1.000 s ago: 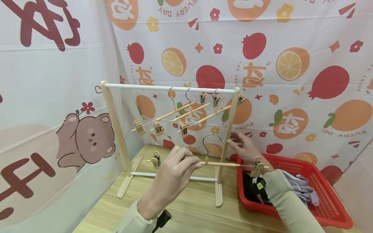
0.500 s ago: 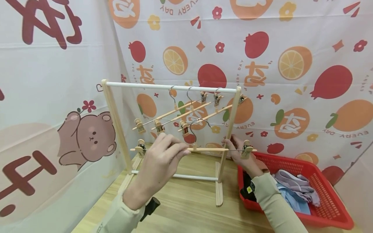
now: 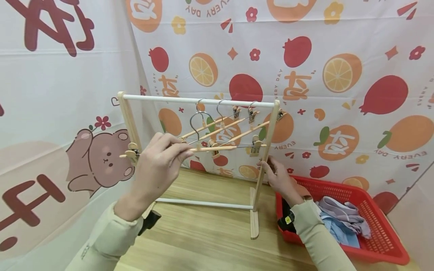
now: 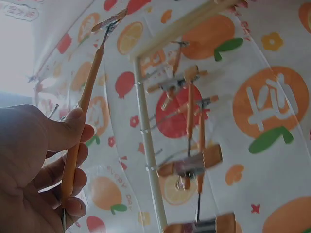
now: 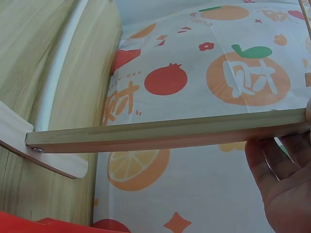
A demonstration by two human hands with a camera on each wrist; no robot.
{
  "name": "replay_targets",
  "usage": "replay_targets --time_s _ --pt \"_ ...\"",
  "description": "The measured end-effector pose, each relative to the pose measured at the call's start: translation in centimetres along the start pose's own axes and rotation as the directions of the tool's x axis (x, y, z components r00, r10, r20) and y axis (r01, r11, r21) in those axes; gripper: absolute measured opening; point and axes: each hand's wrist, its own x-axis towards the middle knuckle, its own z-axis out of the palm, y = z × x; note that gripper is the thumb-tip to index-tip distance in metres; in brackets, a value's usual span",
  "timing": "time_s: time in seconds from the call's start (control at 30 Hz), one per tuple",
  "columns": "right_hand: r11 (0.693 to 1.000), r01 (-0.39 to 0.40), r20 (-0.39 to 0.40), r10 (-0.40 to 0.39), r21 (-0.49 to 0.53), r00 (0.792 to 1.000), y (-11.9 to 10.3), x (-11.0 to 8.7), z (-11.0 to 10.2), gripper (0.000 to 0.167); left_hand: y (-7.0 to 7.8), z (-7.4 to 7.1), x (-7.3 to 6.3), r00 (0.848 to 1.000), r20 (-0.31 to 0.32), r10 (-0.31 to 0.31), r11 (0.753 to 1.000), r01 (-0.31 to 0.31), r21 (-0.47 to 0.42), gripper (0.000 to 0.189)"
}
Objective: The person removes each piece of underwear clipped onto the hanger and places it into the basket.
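My left hand [image 3: 157,160] pinches a wooden clip hanger [image 3: 217,149] by its bar, just left of the hook. The hanger is held nearly level in front of a small wooden clothes rack [image 3: 162,99], its metal hook pointing up below the white top rail. In the left wrist view the thumb and curled fingers wrap the bar [image 4: 91,82]. Three similar hangers [image 3: 251,131] hang from the rail's right half. My right hand [image 3: 281,182] holds the rack's right post, fingers against the wood [image 5: 170,133] in the right wrist view.
A red plastic basket [image 3: 383,222] stands right of the rack, with lilac cloth [image 3: 342,212], light blue cloth [image 3: 339,230] and something black inside. A fruit-print curtain [image 3: 325,150] hangs close behind. The rack stands on a wood-grain tabletop [image 3: 190,237].
My left hand has carried the hanger up and to the left, its hook now nearer the top rail. The right hand has stayed at the post, shifting slightly downward.
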Motion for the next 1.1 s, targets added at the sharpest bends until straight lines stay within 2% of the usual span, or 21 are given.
replay_targets --time_s 0.23,0.47,0.83,1.1 --pt "1.0 -0.007 -0.011 0.007 -0.023 1.0 0.2 0.0 -0.1 0.033 -2.6 -1.7 -0.4 0.998 0.043 -0.046 0.999 0.045 0.024 0.01" --pt "1.0 0.01 -0.003 -0.011 -0.023 1.0 0.1 -0.3 0.1 0.032 -4.9 -3.3 -0.8 0.998 0.024 -0.061 0.996 0.059 0.073 0.013" --pt "0.999 0.018 -0.029 -0.019 -0.039 0.999 0.3 -0.1 -0.1 0.029 -7.6 -4.7 -1.4 0.994 0.021 -0.11 0.986 0.107 0.13 0.013" --pt "1.0 0.012 -0.021 -0.012 -0.002 1.0 0.4 -0.2 0.1 0.031 -9.5 -5.3 -2.2 0.982 0.005 -0.19 0.972 0.188 0.144 0.011"
